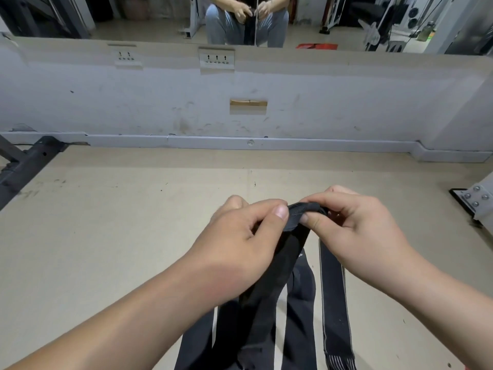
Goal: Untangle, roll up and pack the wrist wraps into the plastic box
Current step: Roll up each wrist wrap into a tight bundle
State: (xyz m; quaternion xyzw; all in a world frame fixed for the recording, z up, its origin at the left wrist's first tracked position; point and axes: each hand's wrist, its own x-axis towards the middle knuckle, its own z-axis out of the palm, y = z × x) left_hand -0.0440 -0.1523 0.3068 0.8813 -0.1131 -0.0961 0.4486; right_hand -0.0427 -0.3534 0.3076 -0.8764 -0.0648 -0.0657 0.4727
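Both hands meet over the floor (pixel 106 222), low in the middle of the view, and together hold the top end of a black wrist wrap (pixel 280 263). The left hand (pixel 240 236) pinches it between its thumb and curled fingers. The right hand (pixel 354 225) pinches the folded tip just beside it, thumb underneath and forefinger on top. The two thumbs are close together, with only the bunched end of the cloth between them. From the hands the wrist wrap hangs down and toward the person, passing under the left wrist.

On the floor below the hands lie other wraps (pixel 301 303), dark and overlapping, running to the bottom edge of the view. Just to their right, lying apart from them, is a second wrap (pixel 333 297). It lies straight and flat, with pale stitching along both long edges and pale stripes at its near end.

At the far edge of the floor stands a scuffed white wall (pixel 160 102) with a socket panel (pixel 216 59) near its top. Above it a mirror (pixel 160 22) reflects a seated person's legs and hands. A black metal frame (pixel 24 166) rests on the floor at the left edge, and a bolted metal plate (pixel 477 198) is at the right edge.
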